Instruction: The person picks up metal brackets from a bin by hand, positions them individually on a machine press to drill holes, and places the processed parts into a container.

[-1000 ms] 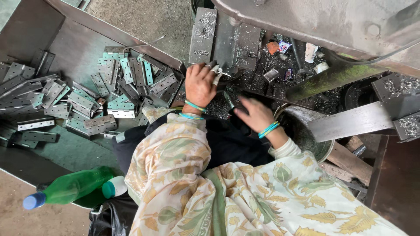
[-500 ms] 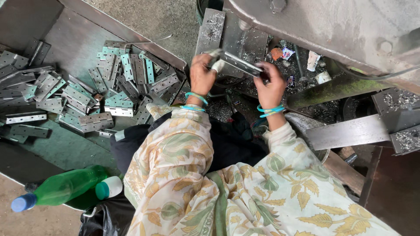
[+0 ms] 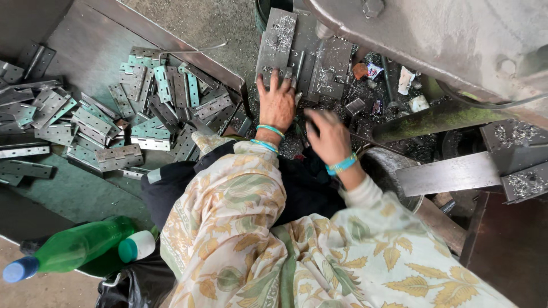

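While the left hand [image 3: 277, 105] presses the metal plate [image 3: 297, 54], the right hand [image 3: 328, 137] hovers nearby

2 hands [image 3: 276, 105], 2 bottles [image 3: 74, 248], many hinges [image 3: 119, 157]

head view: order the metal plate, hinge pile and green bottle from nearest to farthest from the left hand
1. Metal plate: directly ahead, under the fingertips of the left hand.
2. Hinge pile: in the tray to the hand's left.
3. Green bottle: lying at the lower left, beside the person's clothing.
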